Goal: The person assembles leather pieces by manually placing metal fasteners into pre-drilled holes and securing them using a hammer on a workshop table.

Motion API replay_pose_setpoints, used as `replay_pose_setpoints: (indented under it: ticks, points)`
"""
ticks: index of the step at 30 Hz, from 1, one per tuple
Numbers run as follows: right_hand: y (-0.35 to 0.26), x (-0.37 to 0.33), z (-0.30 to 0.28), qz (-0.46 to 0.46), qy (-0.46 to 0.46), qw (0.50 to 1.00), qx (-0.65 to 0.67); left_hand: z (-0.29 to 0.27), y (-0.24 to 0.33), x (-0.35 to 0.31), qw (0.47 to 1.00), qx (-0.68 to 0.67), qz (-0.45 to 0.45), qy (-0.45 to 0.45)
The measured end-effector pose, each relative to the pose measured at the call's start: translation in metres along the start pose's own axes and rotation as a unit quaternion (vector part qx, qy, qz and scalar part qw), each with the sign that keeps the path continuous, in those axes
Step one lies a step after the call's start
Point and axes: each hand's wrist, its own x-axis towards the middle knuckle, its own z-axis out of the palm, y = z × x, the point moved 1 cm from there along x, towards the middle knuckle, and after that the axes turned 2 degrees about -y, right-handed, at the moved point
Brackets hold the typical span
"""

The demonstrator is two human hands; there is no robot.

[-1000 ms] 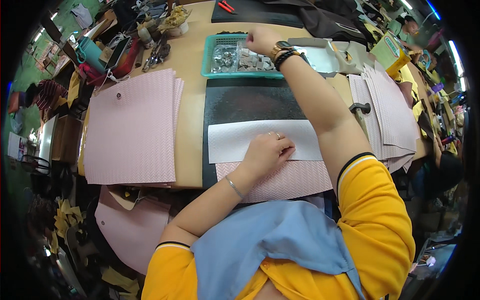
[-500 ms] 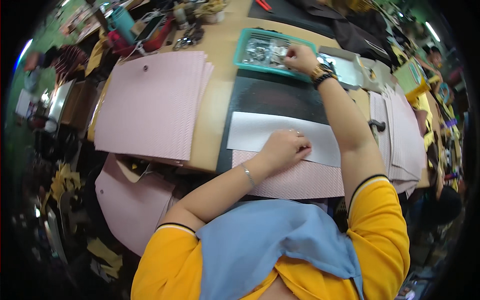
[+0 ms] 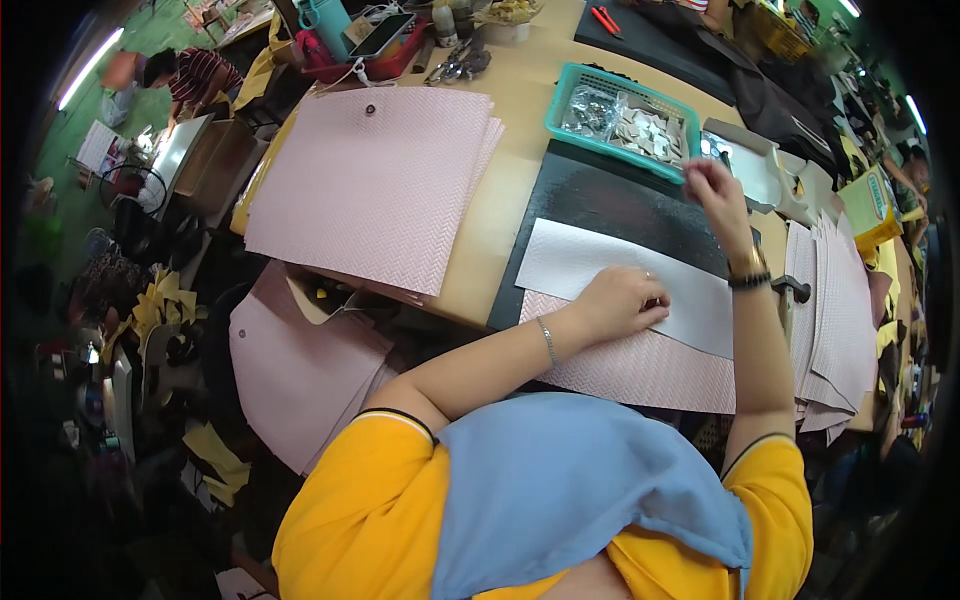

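Observation:
A pink textured sheet [image 3: 640,373] lies in front of me on a black mat [image 3: 600,190], its far part a smooth white strip [image 3: 570,258]. My left hand [image 3: 622,302] rests on this sheet, fingers curled and closed; whatever they may hold is hidden. Just off the near right corner of a green plastic basket [image 3: 612,152], my right hand [image 3: 718,200] is raised with its fingertips pinched together. Anything between those fingertips is too small to make out. Inside the basket are small pale pieces [image 3: 650,135] and a clear bag of shiny metal parts [image 3: 590,112].
On the left is a stack of pink sheets [image 3: 370,190], with more pink sheets [image 3: 290,370] lower down beside the table. Further pink sheets [image 3: 830,310] lie at right near a dark clamp knob [image 3: 795,288]. An open box [image 3: 745,160] adjoins the basket. Red-handled pliers [image 3: 606,20] lie far back.
My right hand has come out of the basket, back toward me, fingers pinched. My left hand stays on the sheet. The whole view has shifted, so the table appears further right.

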Motion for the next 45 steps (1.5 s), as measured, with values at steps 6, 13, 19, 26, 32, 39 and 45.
replay_pose_setpoints:
  ticks: [6, 13, 19, 26, 32, 39, 45]
  points:
    - [-0.040, -0.137, 0.021, 0.137, 0.049, 0.986, 0.085, 0.011, -0.010, 0.013, 0.968, -0.210, -0.116, 0.071]
    - [-0.038, -0.169, 0.027, 0.203, -0.023, 0.977, 0.067, 0.001, -0.010, 0.012, 0.949, -0.265, -0.168, 0.037]
    - [-0.033, -0.175, 0.028, 0.188, -0.030, 0.981, 0.028, 0.008, -0.001, 0.010, 0.990, -0.102, -0.092, -0.021]
    - [-0.024, -0.178, 0.033, 0.162, -0.017, 0.987, 0.006, 0.011, -0.007, 0.008, 0.989, -0.109, -0.097, -0.014]
    - [-0.017, -0.177, 0.037, 0.137, 0.008, 0.990, 0.020, 0.011, -0.006, 0.010, 0.985, -0.123, -0.120, -0.014]
    - [-0.029, -0.176, 0.046, 0.114, 0.039, 0.992, -0.034, 0.010, -0.004, 0.013, 0.990, -0.079, -0.118, -0.015]
    - [-0.035, -0.177, 0.049, 0.084, 0.040, 0.993, -0.070, 0.007, -0.001, 0.012, 0.987, -0.098, -0.123, -0.038]
